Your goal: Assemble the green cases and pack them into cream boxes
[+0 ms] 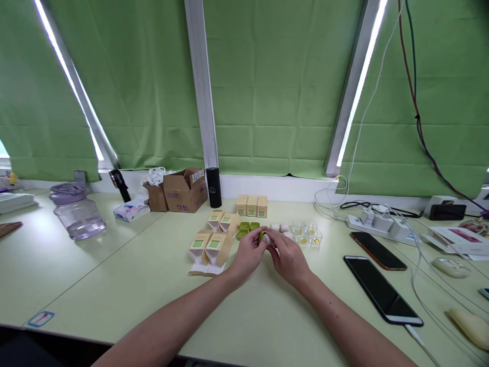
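Two bare forearms (183, 318) lie nearest, coming in over the near edge of the table (137, 275) from 7 and 5 o'clock. Taking the hands as the centre of the dial, bare tabletop spreads at 8 o'clock as far as that edge, and a smaller bare patch sits at 6 between the arms. At 4 o'clock the white phone (382, 288) bounds the room, with the dark phone (378, 250) beyond it at 3. Open cartons (214, 242) stand close at 9, green cups (250, 225) just beside the left fingertips at 11, closed boxes (251, 205) farther off at 12. White pieces (283, 227) sit at 1, near the right fingers, and clear cups (305, 230) between 2 and 3.

In the middle, the small pot (263, 235) is off the table, between the fingertips. Left hand (250, 250) pinches its green end; right hand (288, 255) grasps its white end from 3 o'clock, the fingers partly covering it.
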`<state>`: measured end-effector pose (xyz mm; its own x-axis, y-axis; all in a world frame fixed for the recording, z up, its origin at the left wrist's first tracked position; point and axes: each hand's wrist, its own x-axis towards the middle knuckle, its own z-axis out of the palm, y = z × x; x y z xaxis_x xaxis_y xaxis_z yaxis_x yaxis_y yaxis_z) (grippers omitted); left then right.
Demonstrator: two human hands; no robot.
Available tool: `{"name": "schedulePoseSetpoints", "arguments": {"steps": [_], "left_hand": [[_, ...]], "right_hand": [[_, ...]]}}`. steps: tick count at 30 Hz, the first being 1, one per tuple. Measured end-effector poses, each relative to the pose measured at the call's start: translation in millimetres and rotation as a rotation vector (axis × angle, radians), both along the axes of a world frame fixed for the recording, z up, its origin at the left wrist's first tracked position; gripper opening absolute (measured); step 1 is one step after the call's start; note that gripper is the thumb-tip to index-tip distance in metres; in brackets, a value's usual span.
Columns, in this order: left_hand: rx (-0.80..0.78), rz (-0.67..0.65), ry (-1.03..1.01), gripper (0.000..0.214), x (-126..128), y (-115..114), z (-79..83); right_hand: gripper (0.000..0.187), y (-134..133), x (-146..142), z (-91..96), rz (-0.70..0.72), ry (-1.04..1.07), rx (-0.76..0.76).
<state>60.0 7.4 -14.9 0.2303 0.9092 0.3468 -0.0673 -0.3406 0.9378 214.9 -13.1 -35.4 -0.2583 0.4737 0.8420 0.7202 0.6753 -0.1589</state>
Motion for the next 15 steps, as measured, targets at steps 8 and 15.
{"name": "schedulePoseSetpoints", "arguments": {"steps": [8,15], "left_hand": [[0.048,0.06,-0.037,0.043,4.6,-2.5,1.7],[0.032,0.076,-0.074,0.041,7.4,-4.5,3.0]], "right_hand": [[0.045,-0.7,-1.4,4.8,0.009,-0.014,0.041],[0.046,0.8,-2.7,4.7,0.008,-0.023,0.073]]}}
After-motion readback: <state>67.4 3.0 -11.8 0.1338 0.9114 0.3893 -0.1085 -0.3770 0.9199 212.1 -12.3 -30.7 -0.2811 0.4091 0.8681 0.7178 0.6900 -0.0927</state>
